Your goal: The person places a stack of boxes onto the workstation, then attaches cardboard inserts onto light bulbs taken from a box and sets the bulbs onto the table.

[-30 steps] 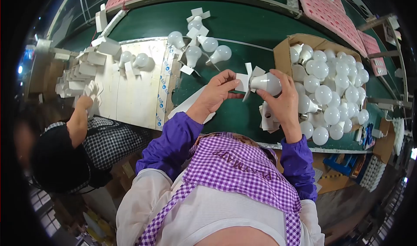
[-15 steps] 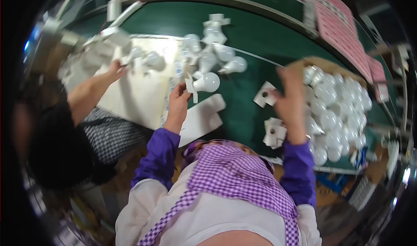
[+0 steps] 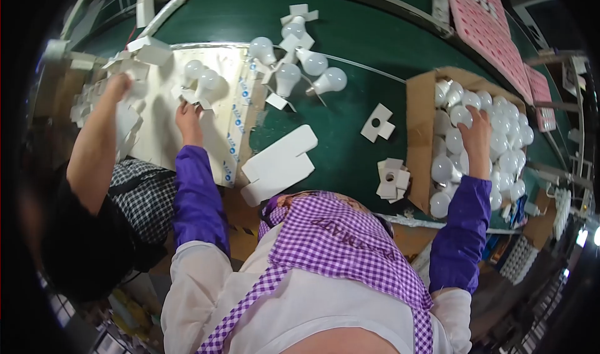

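My left hand (image 3: pixel 189 124) is closed at the white card insert around the base of a light bulb (image 3: pixel 207 80), over a pale board. Another bulb (image 3: pixel 193 69) stands against it there. My right hand (image 3: pixel 477 138) reaches into a cardboard box (image 3: pixel 420 113) packed with bulbs, its fingers curled around a light bulb (image 3: pixel 460 116). Between my hands lie a loose white card insert with a round hole (image 3: pixel 383 131), a small stack of inserts (image 3: pixel 392 188) and a flattened white carton (image 3: pixel 279 164). Several bulbs with card inserts (image 3: pixel 288 79) lie in a group farther back.
At my left, a co-worker's hand (image 3: pixel 119 86) is among white cartons (image 3: pixel 152 51) by the pale board (image 3: pixel 178 144). Pink trays (image 3: pixel 487 35) stand beyond the rail at the back right. The green table (image 3: pixel 356 41) runs under everything.
My left hand has carried the bulb with its insert left onto the board. My right hand has moved right, from beside the loose inserts into the box. The co-worker's hand has shifted left.
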